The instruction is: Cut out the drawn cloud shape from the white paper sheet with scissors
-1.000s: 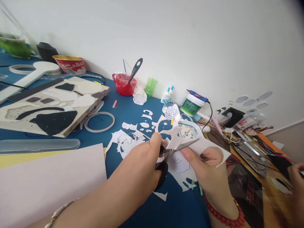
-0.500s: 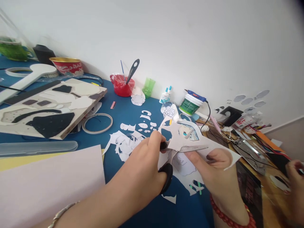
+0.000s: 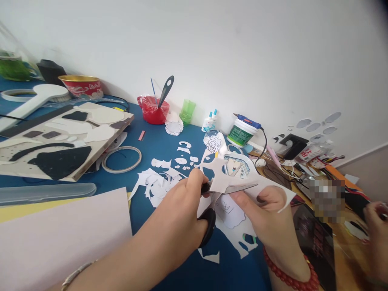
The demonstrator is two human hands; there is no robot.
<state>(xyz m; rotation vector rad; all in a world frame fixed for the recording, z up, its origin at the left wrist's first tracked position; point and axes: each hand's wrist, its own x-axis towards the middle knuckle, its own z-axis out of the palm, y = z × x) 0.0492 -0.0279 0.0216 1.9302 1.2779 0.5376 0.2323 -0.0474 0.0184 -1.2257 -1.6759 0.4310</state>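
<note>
So the left hand (image 3: 183,202) is curled round the black-handled scissors (image 3: 236,188), blade against the white sheet (image 3: 220,174), which the right hand (image 3: 269,216) pinches over the blue tabletop (image 3: 239,273). Labels: red characters on a white packet (image 3: 306,154), and small print on the green-labelled tub (image 3: 241,135), honestly too blurry for me to read. Versus half a second ago, hands, scissors and sheet have slid slightly left.

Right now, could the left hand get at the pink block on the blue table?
Probably not straight away: the left hand is holding scissors at the white paper. Otherwise the way to the pink block looks free, with only paper scraps between.
</note>
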